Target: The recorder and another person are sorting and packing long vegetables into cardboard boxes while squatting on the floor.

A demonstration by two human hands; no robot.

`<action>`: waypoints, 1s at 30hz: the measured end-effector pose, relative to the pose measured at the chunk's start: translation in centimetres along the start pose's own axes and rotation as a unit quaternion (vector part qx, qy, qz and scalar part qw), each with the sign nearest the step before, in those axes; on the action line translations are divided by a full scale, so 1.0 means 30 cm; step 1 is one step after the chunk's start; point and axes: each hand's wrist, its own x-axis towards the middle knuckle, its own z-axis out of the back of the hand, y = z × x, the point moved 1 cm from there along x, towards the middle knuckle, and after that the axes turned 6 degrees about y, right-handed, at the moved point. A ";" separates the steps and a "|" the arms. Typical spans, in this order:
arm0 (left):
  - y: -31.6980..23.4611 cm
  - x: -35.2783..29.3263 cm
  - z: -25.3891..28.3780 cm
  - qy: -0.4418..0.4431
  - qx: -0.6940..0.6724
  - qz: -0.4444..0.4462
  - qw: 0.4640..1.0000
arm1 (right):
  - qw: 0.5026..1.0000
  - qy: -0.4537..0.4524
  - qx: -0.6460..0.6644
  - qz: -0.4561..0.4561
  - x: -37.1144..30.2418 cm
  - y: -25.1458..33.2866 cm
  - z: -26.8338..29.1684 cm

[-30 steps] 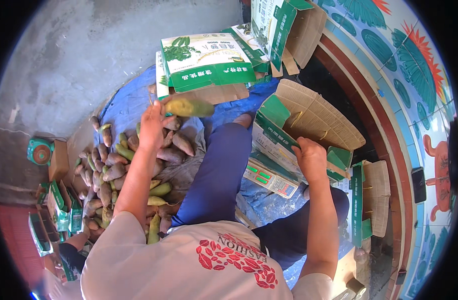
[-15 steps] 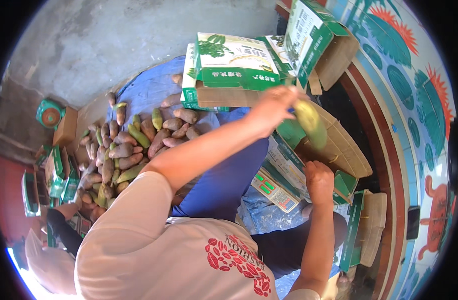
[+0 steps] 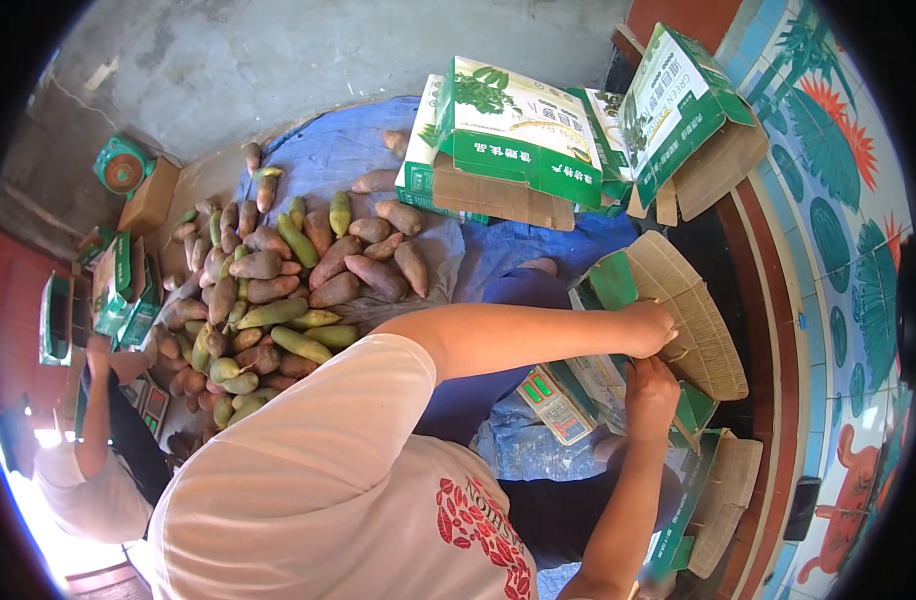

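Note:
At the open green carton [image 3: 693, 310] on my right, both of my hands come together. My left hand [image 3: 646, 330] reaches across with its fingers curled down over the opening; whatever they hold is hidden. Just below it, my right hand [image 3: 652, 390] is closed at the carton's near side, and what lies in its grip cannot be made out. The carton stands by a digital scale [image 3: 558, 405] with lit green figures. A large heap on the left mixes long green radishes [image 3: 296, 240] with purplish-brown roots [image 3: 263, 265] like sweet potatoes.
Green-and-white cartons [image 3: 513, 125] stand at the back, one tipped open [image 3: 693, 120]. Another open carton [image 3: 723, 500] is at lower right. A blue sheet [image 3: 318, 160] covers the floor. On the far left, a co-worker [image 3: 93, 480] sits near a second scale [image 3: 153, 408].
My left hand has come down and right from above the carton to its opening beside my right hand. The yellow-green radish it held is out of sight. My view has shifted slightly.

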 end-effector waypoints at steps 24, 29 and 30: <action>0.633 -1.032 0.449 -0.181 0.185 0.421 0.869 | 0.996 0.045 0.017 -0.076 -0.010 -0.016 -0.003; 0.981 -1.516 0.171 0.092 0.161 0.617 0.765 | 0.997 0.037 0.009 -0.070 0.001 -0.008 0.001; 0.977 -1.568 0.123 0.142 0.129 0.645 0.740 | 0.996 0.037 -0.001 -0.075 -0.001 -0.007 0.004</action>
